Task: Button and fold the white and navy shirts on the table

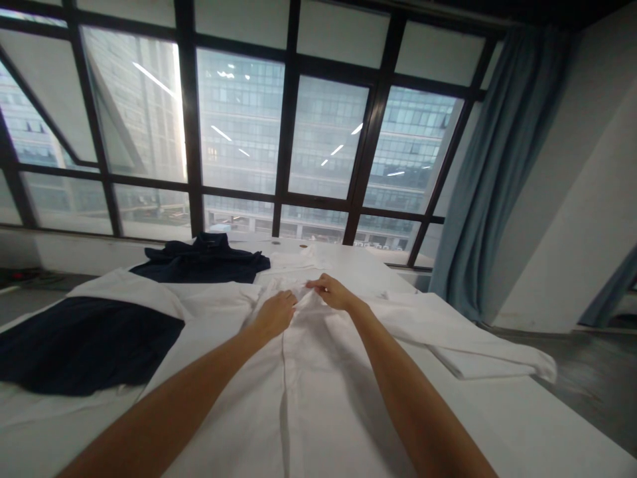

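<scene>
A white long-sleeved shirt (328,378) lies spread on the table, its front placket running toward me and its collar end at the far side. One sleeve (462,328) stretches out to the right, over the table's edge. My left hand (277,313) is closed on the shirt's fabric near the collar, left of the placket. Just across from it, my right hand (329,291) pinches the collar area between thumb and finger. A small fold of cloth is raised between the two hands. The fingertips of my left hand are partly hidden.
Dark navy garments lie at the back left (199,259) and near left (89,345), the nearer one beside white cloth (129,292). The white table (527,425) ends at the right. Behind it stand dark-framed windows (239,126) and a blue curtain (497,179).
</scene>
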The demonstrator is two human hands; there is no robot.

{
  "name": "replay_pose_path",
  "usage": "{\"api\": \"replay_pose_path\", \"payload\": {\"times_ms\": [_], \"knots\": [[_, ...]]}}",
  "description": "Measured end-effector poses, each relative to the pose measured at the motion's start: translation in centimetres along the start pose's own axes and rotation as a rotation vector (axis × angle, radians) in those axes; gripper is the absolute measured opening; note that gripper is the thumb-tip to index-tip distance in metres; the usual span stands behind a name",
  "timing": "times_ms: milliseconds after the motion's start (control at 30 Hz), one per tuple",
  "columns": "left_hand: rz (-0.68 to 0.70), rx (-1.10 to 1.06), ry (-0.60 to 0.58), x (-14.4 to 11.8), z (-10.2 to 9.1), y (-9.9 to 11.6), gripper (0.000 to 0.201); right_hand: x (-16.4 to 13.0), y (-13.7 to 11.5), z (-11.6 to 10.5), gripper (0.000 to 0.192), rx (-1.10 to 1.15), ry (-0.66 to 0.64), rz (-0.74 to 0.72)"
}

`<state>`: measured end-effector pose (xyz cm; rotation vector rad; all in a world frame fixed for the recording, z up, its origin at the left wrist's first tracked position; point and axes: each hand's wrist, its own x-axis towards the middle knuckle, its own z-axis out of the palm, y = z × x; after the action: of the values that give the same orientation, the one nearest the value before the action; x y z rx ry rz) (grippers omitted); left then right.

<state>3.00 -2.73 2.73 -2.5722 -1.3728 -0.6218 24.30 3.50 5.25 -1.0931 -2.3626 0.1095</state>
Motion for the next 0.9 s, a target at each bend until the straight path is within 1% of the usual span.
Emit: {"api": "replay_pose_path", "payload": {"times_ms": [167, 300, 400, 467, 567, 667, 733, 800, 833, 900], "knots": [[0.02, 0.022, -0.006, -0.2, -0.3, 0.2, 0.013, -0.5, -1.4, -1.2, 0.032, -0.197, -0.064, 0.032], [0.0, 0.029, -0.002, -0.4, 0.2, 0.3, 0.013, -0.6, -3.0, -1.9, 0.025, -0.373, -0.088, 0.046], [-0.028, 0.007, 0.008, -0.4, 0.4, 0.4, 0.018, -0.5, -3.8, -2.3, 0.027, -0.482, -0.039, 0.026], [-0.009, -0.002, 0.014, -0.1, 0.0, -0.1, 0.021, -0.6, -4.2, -2.6, 0.031, -0.538, 0.012, 0.019], [0.1, 0.009, -0.028, 0.4, -2.0, -2.2, 0.023, -0.8, -4.3, -2.9, 0.032, -0.563, 0.059, 0.022], [0.213, 0.027, -0.071, 1.0, -4.3, -5.7, 0.023, -1.1, -4.1, -3.1, 0.022, -0.542, 0.055, -0.006], [0.277, 0.031, -0.081, 1.5, -5.5, -7.9, 0.022, -1.1, -3.9, -3.3, 0.023, -0.538, 0.025, -0.045], [0.327, 0.05, -0.087, 2.2, -6.1, -9.3, 0.03, -0.9, -3.7, -3.4, 0.028, -0.567, -0.028, -0.09], [0.341, 0.066, -0.086, 2.6, -6.3, -9.7, 0.032, -0.7, -3.5, -3.4, 0.026, -0.593, -0.059, -0.113], [0.347, 0.102, -0.082, 3.8, -6.4, -10.2, 0.029, -0.1, -3.1, -3.5, 0.018, -0.652, -0.114, -0.153]]}}
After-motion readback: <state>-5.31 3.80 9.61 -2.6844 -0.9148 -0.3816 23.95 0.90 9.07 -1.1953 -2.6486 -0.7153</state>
